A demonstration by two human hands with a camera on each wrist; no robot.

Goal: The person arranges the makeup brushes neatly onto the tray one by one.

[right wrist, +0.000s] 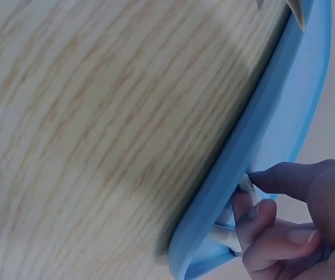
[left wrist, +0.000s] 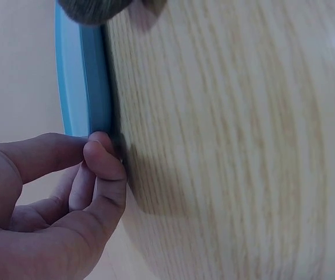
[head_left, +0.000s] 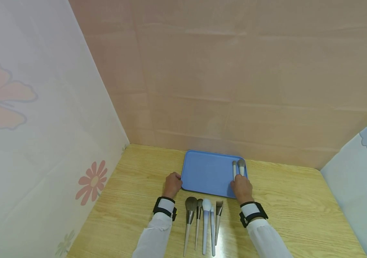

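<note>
Nearest the viewer, two white sleeves (head_left: pixel 155 234) reach forward from the bottom edge, each wrist wearing a black-and-white strap (head_left: pixel 165 205). Between the forearms, five makeup brushes lie roughly side by side on the wood-grain tabletop (head_left: pixel 286 200), heads pointing away from the person. From left to right: a large fluffy dark brush (head_left: pixel 188 225), a narrow dark brush (head_left: pixel 198 220), a white-headed brush (head_left: pixel 205 225) with a pale blue handle, a slim pale blue brush (head_left: pixel 212 231) and a flat-topped brown brush (head_left: pixel 218 222).

Just beyond them, a shallow blue tray (head_left: pixel 207 172) sits slightly askew. The left hand (head_left: pixel 172 185) is at its near left corner, thumb and fingers pinching the rim. The right hand (head_left: pixel 242 188) is over the tray's right end, its fingers bent and pinching a white handle, apparently that of the small grey-tipped brush (head_left: pixel 234 167). Close beside it in the tray is a rounder grey brush (head_left: pixel 241 165), its handle partly hidden by the hand.

The step in hand looks like laying this brush straight beside its neighbour while the left hand steadies the tray. The next move probably calls for releasing the handle, then reaching back for one of the five brushes.

Farthest away, a creased tan sheet (head_left: pixel 222 79) forms the backdrop.
</note>
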